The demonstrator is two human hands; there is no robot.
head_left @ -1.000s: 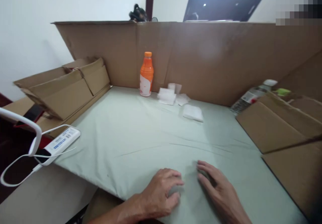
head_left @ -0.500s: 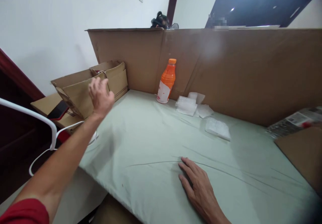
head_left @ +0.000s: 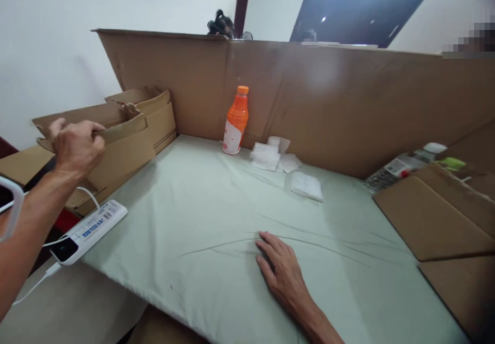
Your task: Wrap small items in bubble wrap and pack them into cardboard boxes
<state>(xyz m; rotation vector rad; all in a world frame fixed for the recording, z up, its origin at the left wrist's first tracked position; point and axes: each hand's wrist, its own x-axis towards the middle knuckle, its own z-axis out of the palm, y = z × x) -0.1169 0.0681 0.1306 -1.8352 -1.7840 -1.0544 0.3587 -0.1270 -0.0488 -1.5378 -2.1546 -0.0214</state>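
At the left edge of the counter (head_left: pixel 201 199), the left hand (head_left: pixel 75 145) curls its fingers over the top flap of an open cardboard box (head_left: pixel 124 143), gripping it. The right hand (head_left: pixel 282 272) lies flat, fingers spread, holding nothing, on the pale green cloth (head_left: pixel 216 230). An orange bottle (head_left: pixel 235 121) stands upright by the cardboard wall (head_left: pixel 348 101), beside small white packets (head_left: pixel 305 185).

Bare cloth (head_left: pixel 201 215) before bottle (head_left: pixel 235 121)

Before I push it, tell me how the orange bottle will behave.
The orange bottle stands tall and narrow, so a high push would likely tip it. It looks full, so probably fairly heavy. On its side, its round body would likely roll on the cloth.
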